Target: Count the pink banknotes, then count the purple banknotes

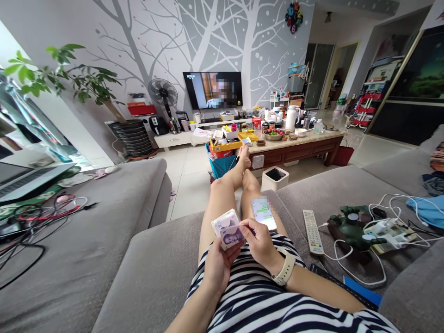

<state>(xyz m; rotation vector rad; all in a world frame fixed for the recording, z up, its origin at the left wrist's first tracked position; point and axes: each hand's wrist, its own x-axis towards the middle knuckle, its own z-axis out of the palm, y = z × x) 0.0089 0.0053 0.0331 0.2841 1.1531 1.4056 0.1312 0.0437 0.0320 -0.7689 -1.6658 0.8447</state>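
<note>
A small stack of banknotes, purple and marked with a 5, is held over my lap. My left hand grips the stack from below, thumb on the front and fingers behind it. At the stack's right edge, my right hand pinches a note between thumb and fingers. Just past that hand, a phone with a lit chat screen rests on my right thigh. A pale wristwatch is on my right wrist. How many notes lie in the stack is hidden.
Right of me on the grey sofa lie a remote control, a dark green figure and a power strip with white cables. A laptop and tangled cables sit left. Ahead stand a bin and a crowded coffee table.
</note>
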